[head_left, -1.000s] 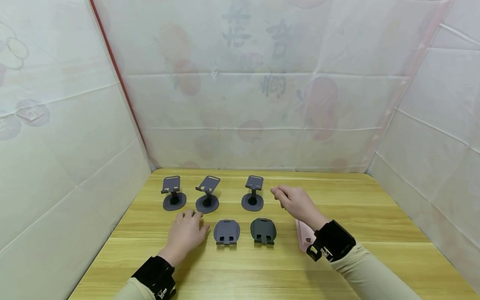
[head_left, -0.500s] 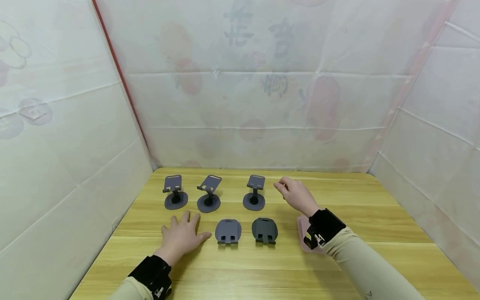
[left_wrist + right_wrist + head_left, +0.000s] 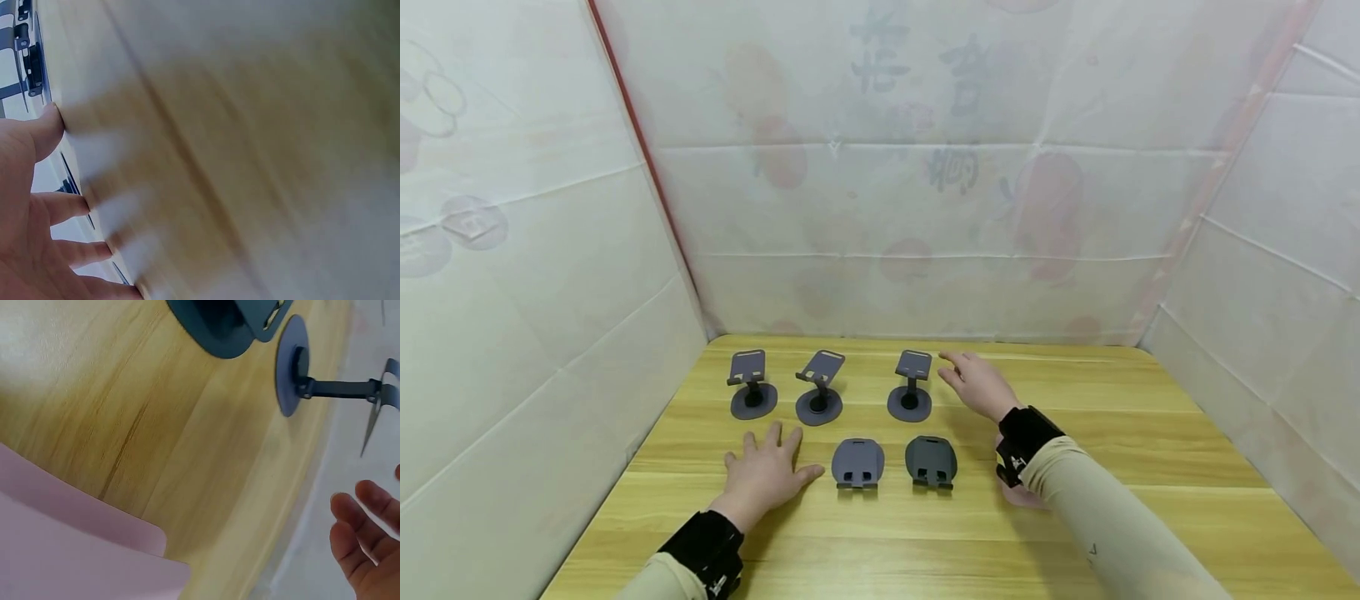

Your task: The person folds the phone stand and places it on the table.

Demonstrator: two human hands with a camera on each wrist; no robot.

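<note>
My right hand (image 3: 979, 386), fingers loosely bent and parted, hovers just right of an upright grey phone stand (image 3: 914, 364). In the right wrist view a gap shows between the fingertips and that stand's tilted plate. Spread out on the table, my left hand (image 3: 765, 477) holds nothing; its fingertips touch the wood in the left wrist view. Right of its thumb lies a folded purple-grey phone stand (image 3: 857, 460), then a folded dark green one (image 3: 931, 458). A pink object (image 3: 75, 550) lies below my right wrist, mostly hidden in the head view.
Two more upright grey phone stands, one at the far left (image 3: 747, 367) and one beside it (image 3: 824, 367), stand in the back row. The wooden table (image 3: 880, 550) ends at a pale cloth wall (image 3: 880, 208), with cloth on both sides.
My left hand has shifted slightly left and spread its fingers on the table. My right hand's curled fingers have loosened, and it has moved left, closer to the right upright phone stand.
</note>
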